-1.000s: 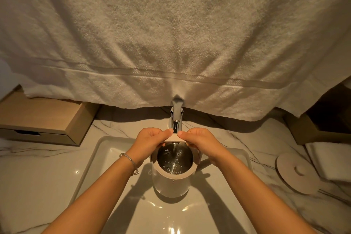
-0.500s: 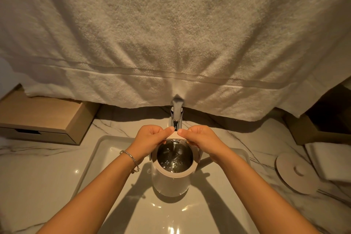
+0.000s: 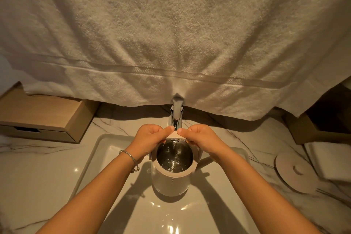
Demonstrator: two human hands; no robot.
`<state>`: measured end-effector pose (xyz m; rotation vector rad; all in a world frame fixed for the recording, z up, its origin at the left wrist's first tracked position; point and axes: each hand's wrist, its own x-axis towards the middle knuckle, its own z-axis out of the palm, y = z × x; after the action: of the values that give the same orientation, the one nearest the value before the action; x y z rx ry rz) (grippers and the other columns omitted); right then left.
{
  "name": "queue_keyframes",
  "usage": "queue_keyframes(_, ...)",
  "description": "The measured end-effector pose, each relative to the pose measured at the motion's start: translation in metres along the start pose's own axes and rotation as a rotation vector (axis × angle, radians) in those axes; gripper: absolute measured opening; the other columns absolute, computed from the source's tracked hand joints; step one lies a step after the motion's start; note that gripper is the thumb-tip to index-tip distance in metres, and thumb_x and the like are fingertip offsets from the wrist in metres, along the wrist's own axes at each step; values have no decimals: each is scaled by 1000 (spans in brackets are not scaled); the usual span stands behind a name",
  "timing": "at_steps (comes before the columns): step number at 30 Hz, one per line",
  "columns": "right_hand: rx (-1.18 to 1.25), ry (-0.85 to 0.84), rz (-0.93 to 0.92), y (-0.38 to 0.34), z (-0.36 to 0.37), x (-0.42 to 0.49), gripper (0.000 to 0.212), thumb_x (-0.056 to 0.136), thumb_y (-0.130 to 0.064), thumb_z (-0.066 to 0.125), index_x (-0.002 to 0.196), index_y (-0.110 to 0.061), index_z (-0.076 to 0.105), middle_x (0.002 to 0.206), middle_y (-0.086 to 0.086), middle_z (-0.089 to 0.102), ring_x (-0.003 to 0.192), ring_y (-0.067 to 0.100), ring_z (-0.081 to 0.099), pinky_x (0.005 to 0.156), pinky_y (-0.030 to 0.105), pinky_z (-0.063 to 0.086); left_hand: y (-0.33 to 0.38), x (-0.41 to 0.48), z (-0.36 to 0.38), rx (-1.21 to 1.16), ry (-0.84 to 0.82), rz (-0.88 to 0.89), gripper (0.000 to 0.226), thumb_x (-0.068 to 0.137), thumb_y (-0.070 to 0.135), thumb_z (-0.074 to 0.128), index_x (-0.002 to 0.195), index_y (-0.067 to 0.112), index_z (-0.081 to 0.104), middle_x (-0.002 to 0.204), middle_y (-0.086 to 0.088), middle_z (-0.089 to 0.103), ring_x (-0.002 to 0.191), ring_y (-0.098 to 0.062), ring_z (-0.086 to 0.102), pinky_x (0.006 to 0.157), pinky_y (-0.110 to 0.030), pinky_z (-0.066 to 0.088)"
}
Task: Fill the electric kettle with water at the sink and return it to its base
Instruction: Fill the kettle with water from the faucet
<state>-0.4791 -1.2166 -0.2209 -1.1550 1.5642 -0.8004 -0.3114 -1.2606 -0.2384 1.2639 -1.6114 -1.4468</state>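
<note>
Head cam is looking straight down into the sink [image 3: 106, 150], and the electric kettle [image 3: 171, 180] is sitting right in the middle of the basin, lid off, directly under the faucet [image 3: 177, 112]. A thin stream is dropping into the open mouth and you can see water [image 3: 173, 157] rippling inside, so filling is well underway, though honestly I can't tell how high the level is from this angle.

Left hand [image 3: 150, 139] and right hand [image 3: 201, 139] are both clamped on the kettle's upper rim on the side nearest the faucet, fingers curled round it, thumbs nearly meeting at the back edge.

What's left, I reckon: shut the tap off, lift the kettle out of the sink and carry it over to the base. That round disc [image 3: 293, 173] lying on the marble counter [image 3: 38, 167] to the right of the sink could be the base or the lid, can't say which. So roughly halfway, maybe a bit less.
</note>
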Motion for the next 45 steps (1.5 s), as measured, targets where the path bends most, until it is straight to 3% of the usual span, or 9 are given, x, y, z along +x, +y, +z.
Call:
queue_keyframes(8,-2,1,7,1,1,2,35,81,-41,63,57,-17,53,63,1,56,67,15,52,73,29,46,0,0,-1,10,3,-13,46,82,35,62,43,17,46,36,10,42,38,-2,40,49,-12,40)
queue_keyframes(15,10,-4,-5,2,0,3,38,82,-39,64,52,-20,49,50,-7,48,53,7,44,66,24,41,0,1,0,9,-3,-20,47,82,36,62,42,17,46,34,10,42,36,-2,40,45,-9,40)
queue_keyframes(31,18,-3,-11,4,-1,9,39,81,-41,64,52,-18,51,51,-6,50,54,8,47,68,27,43,2,5,1,2,8,-70,48,81,37,63,40,19,46,37,8,42,37,-2,40,49,-14,39)
queue_keyframes(35,23,-1,-5,5,-2,9,40,81,-40,64,50,-20,50,42,-14,48,44,-1,45,63,22,42,3,6,1,19,14,-72,46,80,39,63,43,17,46,41,5,42,38,-2,40,51,-16,40)
queue_keyframes(40,8,9,-9,4,-1,9,39,81,-41,63,52,-19,51,50,-7,49,55,7,46,68,27,43,2,5,1,21,14,-80,47,80,39,63,41,18,45,38,8,41,38,-3,39,53,-18,40)
queue_keyframes(45,16,0,-4,5,-2,10,39,81,-42,64,52,-19,51,46,-11,48,50,3,45,64,23,41,4,4,1,17,9,-75,48,81,37,62,40,19,45,36,10,41,37,-2,39,53,-18,39)
